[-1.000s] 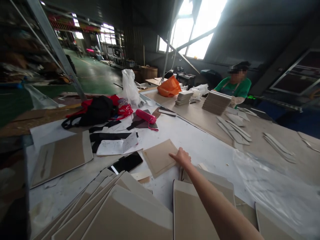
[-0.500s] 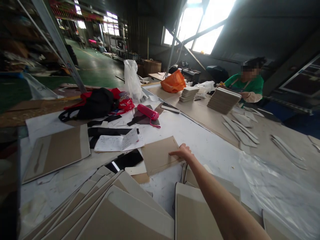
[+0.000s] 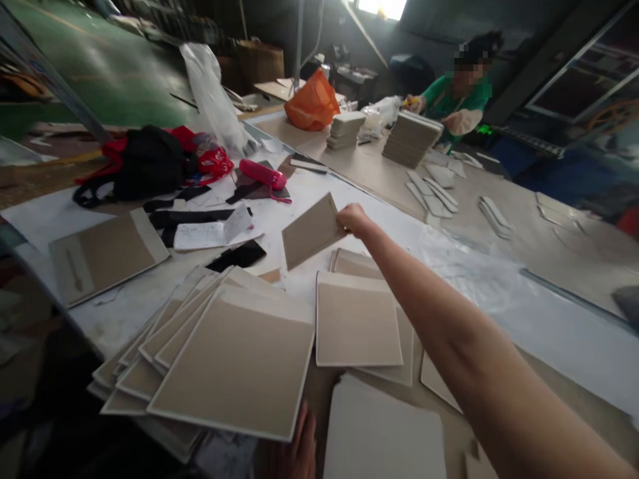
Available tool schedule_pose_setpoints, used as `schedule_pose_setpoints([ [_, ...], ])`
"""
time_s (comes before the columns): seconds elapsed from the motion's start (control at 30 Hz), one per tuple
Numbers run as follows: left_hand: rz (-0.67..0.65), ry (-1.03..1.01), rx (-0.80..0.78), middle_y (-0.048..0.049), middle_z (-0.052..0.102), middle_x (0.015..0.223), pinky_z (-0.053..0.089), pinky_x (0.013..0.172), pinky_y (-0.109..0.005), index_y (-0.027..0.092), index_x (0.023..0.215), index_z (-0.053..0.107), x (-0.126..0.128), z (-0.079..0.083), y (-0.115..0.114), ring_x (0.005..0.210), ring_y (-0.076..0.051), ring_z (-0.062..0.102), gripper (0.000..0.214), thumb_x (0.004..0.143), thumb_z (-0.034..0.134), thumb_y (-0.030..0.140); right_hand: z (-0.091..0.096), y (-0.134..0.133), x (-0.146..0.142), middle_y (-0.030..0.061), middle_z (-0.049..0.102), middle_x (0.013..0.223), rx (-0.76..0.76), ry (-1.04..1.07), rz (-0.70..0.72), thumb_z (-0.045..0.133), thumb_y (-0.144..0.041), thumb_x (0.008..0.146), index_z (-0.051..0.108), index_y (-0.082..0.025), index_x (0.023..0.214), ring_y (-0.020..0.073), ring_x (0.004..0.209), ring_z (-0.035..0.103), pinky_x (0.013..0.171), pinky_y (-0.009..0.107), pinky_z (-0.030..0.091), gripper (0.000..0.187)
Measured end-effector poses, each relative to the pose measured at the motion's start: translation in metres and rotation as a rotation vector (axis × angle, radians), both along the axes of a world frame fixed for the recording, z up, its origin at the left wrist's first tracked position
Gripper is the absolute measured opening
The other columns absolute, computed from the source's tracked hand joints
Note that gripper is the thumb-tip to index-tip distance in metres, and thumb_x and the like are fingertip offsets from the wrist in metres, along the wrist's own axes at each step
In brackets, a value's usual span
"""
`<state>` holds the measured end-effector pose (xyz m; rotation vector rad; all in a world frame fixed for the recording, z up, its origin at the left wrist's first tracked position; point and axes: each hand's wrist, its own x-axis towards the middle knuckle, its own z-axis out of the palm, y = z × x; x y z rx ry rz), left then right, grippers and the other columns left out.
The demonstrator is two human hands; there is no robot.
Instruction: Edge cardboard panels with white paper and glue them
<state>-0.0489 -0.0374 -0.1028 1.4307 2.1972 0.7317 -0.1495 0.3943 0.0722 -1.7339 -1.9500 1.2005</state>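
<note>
My right hand [image 3: 353, 219] is stretched out over the table, fingers closed on the right edge of a square grey-brown board [image 3: 312, 231], which is lifted and tilted above the white tabletop. My left hand [image 3: 295, 452] shows at the bottom edge, fingers flat and together against the front edge of a fanned stack of similar boards [image 3: 219, 352]. More boards [image 3: 357, 319] lie under my right forearm. A white board [image 3: 379, 432] lies nearest me.
A black phone [image 3: 237, 256], an open notebook [image 3: 214, 233], a pink case [image 3: 262, 174], a black and red bag [image 3: 144, 163] and an orange bag [image 3: 312, 103] lie beyond. A person in green [image 3: 452, 100] works at board stacks [image 3: 410, 138] across the table. Clear plastic sheet [image 3: 469, 273] lies right.
My right hand has gripped the board that lay flat and lifted it off the table, tilted. My view has dropped toward the near stacks, and my left hand has come into view.
</note>
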Motion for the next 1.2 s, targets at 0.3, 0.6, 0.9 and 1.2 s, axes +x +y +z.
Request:
schedule_pose_setpoints([
  [0.3, -0.008, 0.162, 0.420, -0.0092, 0.062, 0.100, 0.052, 0.081, -0.030, 0.017, 0.110, 0.049, 0.000, 0.065, 0.001, 0.095, -0.018, 0.060, 0.026, 0.084, 0.047, 0.018, 0.118, -0.080, 0.159, -0.0024, 0.053, 0.058, 0.332, 0.330, 0.063, 0.057, -0.013, 0.069, 0.047, -0.017, 0.067, 0.0113, 0.059, 0.057, 0.054, 0.027, 0.051, 0.011],
  [0.6, -0.238, 0.297, 0.763, -0.0051, 0.060, 0.082, 0.050, 0.071, -0.023, 0.016, 0.095, 0.050, 0.029, 0.169, 0.046, 0.076, -0.013, 0.059, 0.024, 0.075, 0.061, 0.011, 0.111, -0.217, 0.302, -0.0051, 0.052, 0.056, -0.033, 0.482, -0.211, 0.070, -0.032, 0.057, 0.048, -0.016, 0.064, 0.0071, 0.049, 0.051, 0.042, 0.019, 0.044, 0.027],
  [0.9, -0.554, 0.485, 0.862, -0.0072, 0.060, 0.077, 0.048, 0.066, -0.029, 0.014, 0.096, 0.053, 0.049, 0.188, 0.048, 0.072, -0.016, 0.055, 0.024, 0.074, 0.056, 0.004, 0.105, -0.284, 0.349, -0.0069, 0.051, 0.054, -0.303, 0.660, -0.364, 0.073, -0.032, 0.054, 0.043, -0.017, 0.064, 0.0056, 0.047, 0.049, 0.045, 0.019, 0.045, 0.034],
  [1.2, -0.140, 0.059, 0.915, -0.0002, 0.059, 0.074, 0.046, 0.066, -0.021, 0.018, 0.080, 0.057, 0.064, 0.213, 0.033, 0.068, -0.010, 0.055, 0.013, 0.072, 0.062, 0.009, 0.090, -0.336, 0.366, 0.0045, 0.062, 0.067, -0.078, 0.467, -0.160, 0.047, -0.051, 0.077, 0.054, -0.016, 0.069, 0.0117, 0.057, 0.054, 0.051, 0.025, 0.044, 0.038],
])
